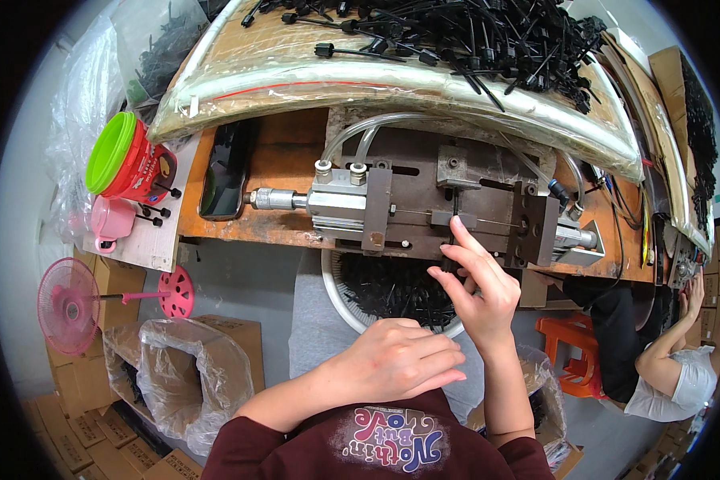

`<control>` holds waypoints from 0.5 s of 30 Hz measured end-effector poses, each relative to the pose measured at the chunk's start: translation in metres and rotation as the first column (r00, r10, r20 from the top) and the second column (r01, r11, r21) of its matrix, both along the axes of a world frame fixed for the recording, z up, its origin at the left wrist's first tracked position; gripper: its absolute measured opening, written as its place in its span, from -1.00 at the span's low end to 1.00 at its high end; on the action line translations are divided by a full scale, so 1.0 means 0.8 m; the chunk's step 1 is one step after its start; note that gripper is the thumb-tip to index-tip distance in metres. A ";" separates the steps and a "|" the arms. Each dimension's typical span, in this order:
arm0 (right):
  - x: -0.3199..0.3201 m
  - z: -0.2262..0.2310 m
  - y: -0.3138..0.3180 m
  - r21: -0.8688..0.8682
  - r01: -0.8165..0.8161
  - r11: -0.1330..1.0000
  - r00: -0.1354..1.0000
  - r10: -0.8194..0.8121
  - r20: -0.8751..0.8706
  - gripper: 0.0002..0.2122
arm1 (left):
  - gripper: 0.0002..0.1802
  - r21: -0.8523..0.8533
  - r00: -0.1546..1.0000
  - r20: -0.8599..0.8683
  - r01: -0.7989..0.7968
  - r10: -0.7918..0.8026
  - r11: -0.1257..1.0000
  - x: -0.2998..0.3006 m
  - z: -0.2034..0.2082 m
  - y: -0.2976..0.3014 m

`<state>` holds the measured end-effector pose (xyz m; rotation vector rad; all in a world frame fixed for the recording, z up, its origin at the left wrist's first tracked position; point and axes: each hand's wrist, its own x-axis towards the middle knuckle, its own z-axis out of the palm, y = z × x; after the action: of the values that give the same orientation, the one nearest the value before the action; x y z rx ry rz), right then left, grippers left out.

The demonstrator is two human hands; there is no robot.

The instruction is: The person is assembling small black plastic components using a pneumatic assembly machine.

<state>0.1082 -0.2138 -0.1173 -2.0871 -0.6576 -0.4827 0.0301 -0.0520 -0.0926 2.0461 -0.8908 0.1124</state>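
Observation:
My right hand (482,280) is raised at the metal clamping fixture (424,172). Its thumb and fingers close around a slim black plastic part (448,261), mostly hidden by the fingers. The index fingertip reaches the small dark block (454,218) at the fixture's middle. Lower down, my left hand (400,358) rests in front of my shirt, back upward, fingers bent together; its palm is hidden. Below the fixture a white round basket (333,292) holds many black parts. Silver pneumatic cylinders flank the fixture, the left cylinder (336,204) joined to clear tubing (376,120).
A plastic-wrapped board (240,100) piled with black stemmed parts (520,40) spans the back. At left are a red-and-green bucket (148,164), pink cup (112,222), dark phone (224,180), pink fan (70,306) and lined bin (172,376). A co-worker (676,372) sits right, beside an orange stool (572,352).

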 end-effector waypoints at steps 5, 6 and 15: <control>-0.002 0.011 0.002 -0.038 -0.006 0.999 0.999 0.005 -0.038 -0.74 | -0.66 -0.562 0.966 -0.196 0.029 -0.168 0.827 -0.009 0.050 -0.003; -0.002 0.011 0.001 -0.051 -0.005 0.999 1.000 0.005 -0.011 -0.74 | -0.64 -0.667 0.945 -0.203 0.059 -0.258 0.743 -0.006 0.070 -0.002; -0.006 0.012 0.003 -0.118 0.021 0.993 0.998 -0.013 0.068 -0.80 | -0.06 -0.990 0.873 0.095 0.133 -0.478 0.047 -0.036 0.132 -0.060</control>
<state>0.1031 -0.2110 -0.1076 -2.1978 -0.7230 -0.5365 0.0015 -0.0999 0.0133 0.4685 -0.7110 0.1342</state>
